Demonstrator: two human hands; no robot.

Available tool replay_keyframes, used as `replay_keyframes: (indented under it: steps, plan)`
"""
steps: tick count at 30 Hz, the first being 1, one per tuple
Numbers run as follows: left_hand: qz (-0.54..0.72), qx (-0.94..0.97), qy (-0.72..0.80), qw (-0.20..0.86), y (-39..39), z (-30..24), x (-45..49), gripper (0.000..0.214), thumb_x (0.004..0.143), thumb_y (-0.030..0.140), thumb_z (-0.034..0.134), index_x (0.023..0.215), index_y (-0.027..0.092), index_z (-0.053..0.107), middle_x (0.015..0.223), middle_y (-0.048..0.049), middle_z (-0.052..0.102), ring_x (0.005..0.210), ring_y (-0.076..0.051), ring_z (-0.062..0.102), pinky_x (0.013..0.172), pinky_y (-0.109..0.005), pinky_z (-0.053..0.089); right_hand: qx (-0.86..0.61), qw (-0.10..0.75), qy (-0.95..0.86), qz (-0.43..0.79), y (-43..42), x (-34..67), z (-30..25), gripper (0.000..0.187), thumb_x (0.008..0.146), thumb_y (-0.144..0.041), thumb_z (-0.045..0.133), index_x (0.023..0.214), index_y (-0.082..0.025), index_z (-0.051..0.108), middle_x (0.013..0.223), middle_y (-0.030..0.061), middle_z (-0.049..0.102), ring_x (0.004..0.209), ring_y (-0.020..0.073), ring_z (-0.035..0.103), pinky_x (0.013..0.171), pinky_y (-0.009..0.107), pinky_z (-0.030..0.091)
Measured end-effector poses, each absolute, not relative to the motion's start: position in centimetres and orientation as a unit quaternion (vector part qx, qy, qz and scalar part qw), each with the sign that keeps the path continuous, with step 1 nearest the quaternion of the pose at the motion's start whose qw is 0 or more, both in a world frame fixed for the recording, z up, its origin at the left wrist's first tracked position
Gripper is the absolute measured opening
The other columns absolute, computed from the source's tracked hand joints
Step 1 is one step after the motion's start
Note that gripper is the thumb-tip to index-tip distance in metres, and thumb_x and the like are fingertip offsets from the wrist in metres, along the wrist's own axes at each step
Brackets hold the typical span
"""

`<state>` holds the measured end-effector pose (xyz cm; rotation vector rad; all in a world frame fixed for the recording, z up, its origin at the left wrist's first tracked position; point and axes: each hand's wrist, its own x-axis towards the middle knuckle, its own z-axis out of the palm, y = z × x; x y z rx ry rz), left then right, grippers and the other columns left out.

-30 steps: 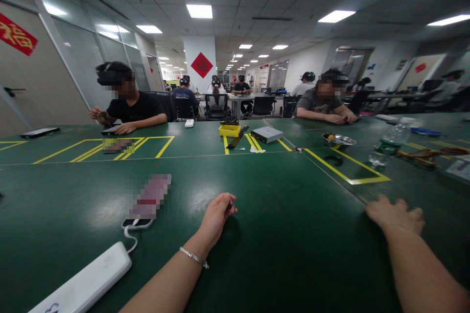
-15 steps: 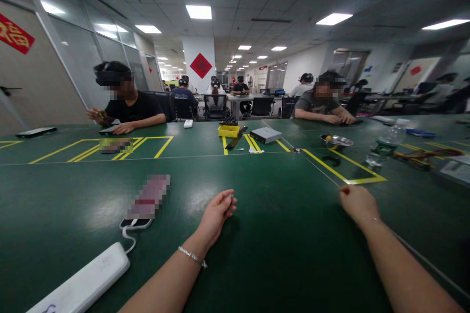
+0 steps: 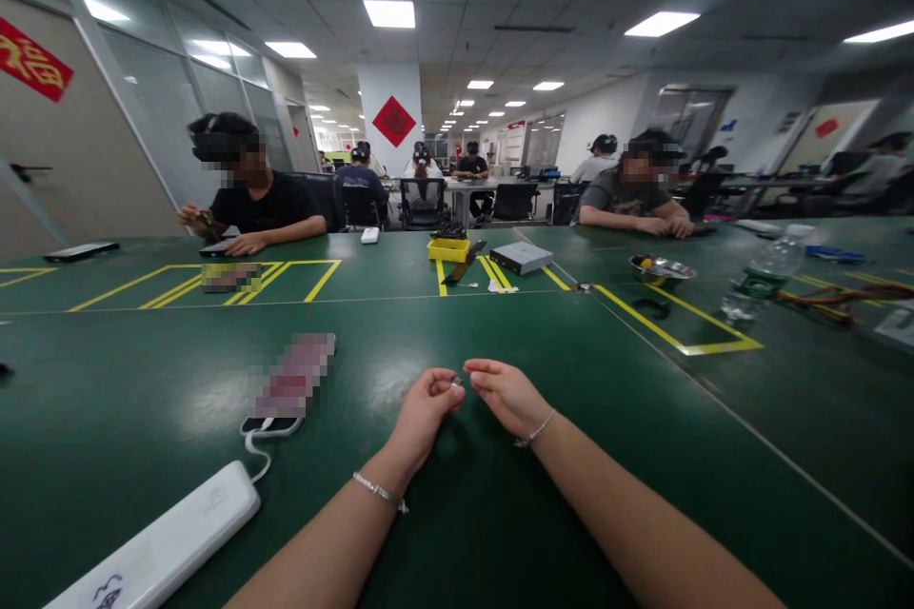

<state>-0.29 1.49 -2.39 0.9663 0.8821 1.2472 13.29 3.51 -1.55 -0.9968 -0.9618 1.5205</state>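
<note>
A small shiny piece (image 3: 457, 383) is held in the left hand (image 3: 423, 414), a little above the green counter (image 3: 471, 533) and near the middle of the view. By the thumb and the curled fingers of this hand the piece is pinched, and most of it is covered, so its exact shape cannot be judged. The right hand (image 3: 510, 397) is brought just beside it; its fingers are stretched out and slightly parted, pointing to the left hand, and nothing is seen between them. Whether the piece is touched by their tips is not shown clearly

From the shine, the piece is supposed to be of metal or hard plastic, therefore light and stiff. It can probably be pressed without harm, but because of its smallness and smooth surface it may be easily slipped or dropped. It is best taken by its uncovered edge, with the tips of thumb and forefinger, while a firm pinch is kept on the other side

On the left, a phone (image 3: 296, 381) is connected by a white cable (image 3: 260, 457) to a white power bank (image 3: 168, 538)
</note>
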Motion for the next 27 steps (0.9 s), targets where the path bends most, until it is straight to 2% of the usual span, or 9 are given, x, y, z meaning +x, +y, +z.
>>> replay_keyframes:
  steps: [4, 8, 13, 19, 23, 27]
  plan:
    - [0.524, 0.455, 0.398, 0.6, 1.4, -2.5, -0.1, 0.023, 0.062, 0.024, 0.066, 0.078, 0.014, 0.054, 0.063, 0.0004, 0.058, 0.057, -0.01, 0.053, 0.057, -0.022, 0.04, -0.371, 0.493, -0.388, 0.685, 2.4, 14.1, -1.6, 0.028, 0.053, -0.022, 0.071, 0.078, -0.014, 0.06, 0.078, 0.0035, 0.061, 0.063, 0.0071, 0.052, 0.064, 0.023, 0.04]
    - [0.507, 0.47, 0.408, 0.596, 1.3, -2.4, -0.1, 0.021, 0.067, 0.03, 0.062, 0.08, 0.014, 0.058, 0.07, -0.0028, 0.062, 0.058, -0.01, 0.054, 0.057, -0.023, 0.041, -0.342, 0.478, -0.375, 0.717, 1.7, 14.9, -1.4, 0.023, 0.063, -0.032, 0.065, 0.078, -0.015, 0.059, 0.067, 0.0001, 0.059, 0.055, 0.0055, 0.049, 0.054, 0.02, 0.037]
    - [0.507, 0.466, 0.401, 0.604, 1.1, -2.3, -0.2, 0.023, 0.072, 0.035, 0.055, 0.08, 0.014, 0.059, 0.068, -0.0032, 0.062, 0.057, -0.01, 0.054, 0.055, -0.023, 0.041, -0.338, 0.479, -0.378, 0.717, 1.7, 14.6, -1.4, 0.025, 0.065, -0.036, 0.064, 0.08, -0.016, 0.058, 0.061, -0.0028, 0.055, 0.054, 0.005, 0.047, 0.053, 0.019, 0.036]
    - [0.502, 0.462, 0.409, 0.606, 1.0, -2.0, -0.1, 0.018, 0.067, 0.025, 0.061, 0.081, 0.014, 0.059, 0.075, -0.0046, 0.064, 0.064, -0.012, 0.056, 0.061, -0.024, 0.041, -0.345, 0.489, -0.376, 0.707, 1.7, 14.4, -1.6, 0.026, 0.064, -0.038, 0.064, 0.073, -0.015, 0.055, 0.057, -0.0032, 0.052, 0.051, 0.0049, 0.045, 0.052, 0.019, 0.035]
    - [0.515, 0.501, 0.435, 0.543, 0.8, -1.8, 0.0, 0.018, 0.06, 0.019, 0.065, 0.077, 0.015, 0.06, 0.069, -0.0011, 0.062, 0.063, -0.012, 0.054, 0.06, -0.023, 0.04, -0.359, 0.501, -0.379, 0.69, 1.6, 14.1, -1.4, 0.03, 0.061, -0.04, 0.066, 0.074, -0.015, 0.055, 0.061, -0.0016, 0.056, 0.053, 0.0057, 0.047, 0.053, 0.021, 0.036]
    - [0.509, 0.576, 0.481, 0.421, 0.5, -1.5, -0.1, 0.014, 0.062, 0.022, 0.064, 0.076, 0.019, 0.061, 0.064, 0.0012, 0.058, 0.058, -0.012, 0.051, 0.057, -0.024, 0.038, -0.414, 0.525, -0.389, 0.634, 1.3, 13.5, -1.2, 0.031, 0.057, -0.039, 0.068, 0.071, -0.015, 0.054, 0.066, 0.0002, 0.059, 0.054, 0.0064, 0.049, 0.055, 0.022, 0.039]
